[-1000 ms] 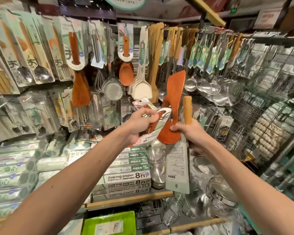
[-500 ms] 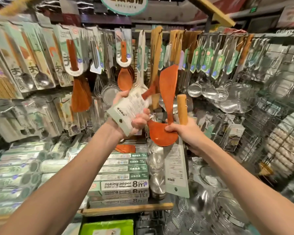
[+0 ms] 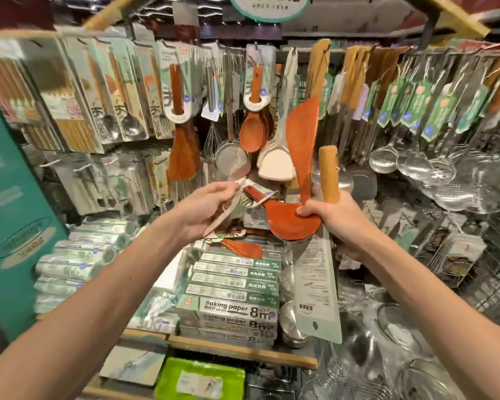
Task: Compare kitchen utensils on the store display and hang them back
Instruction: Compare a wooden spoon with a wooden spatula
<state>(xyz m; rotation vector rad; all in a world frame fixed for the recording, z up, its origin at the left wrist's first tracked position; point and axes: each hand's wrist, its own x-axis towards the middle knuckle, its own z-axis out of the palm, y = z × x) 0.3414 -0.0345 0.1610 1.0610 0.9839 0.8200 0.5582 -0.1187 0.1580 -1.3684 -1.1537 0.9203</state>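
My right hand (image 3: 334, 217) grips two utensils together. One is a reddish wooden spatula (image 3: 303, 145) that points up. The other has a pale wooden handle (image 3: 328, 174), and its long white card label (image 3: 315, 287) hangs below my fist. My left hand (image 3: 202, 207) pinches the card label (image 3: 233, 202) of a reddish wooden rice paddle, seen nearly edge-on. The paddle's round head (image 3: 286, 223) lies across in front of my right fingers and touches them. Behind the hands, similar wooden spoons (image 3: 253, 131) and a wooden turner (image 3: 184, 157) hang on display hooks.
Steel ladles and strainers (image 3: 416, 166) hang at the right. Carded spoons and chopsticks (image 3: 119, 111) hang at the left. Stacked baking paper boxes (image 3: 231, 308) sit on a wooden shelf (image 3: 243, 352). A green tray (image 3: 202, 379) lies below it, and wire baskets (image 3: 459, 255) stand at the right.
My left hand has come down from the upper left and turned the paddle's card from facing me to edge-on. The paddle now lies flatter. My right hand has kept its grip.
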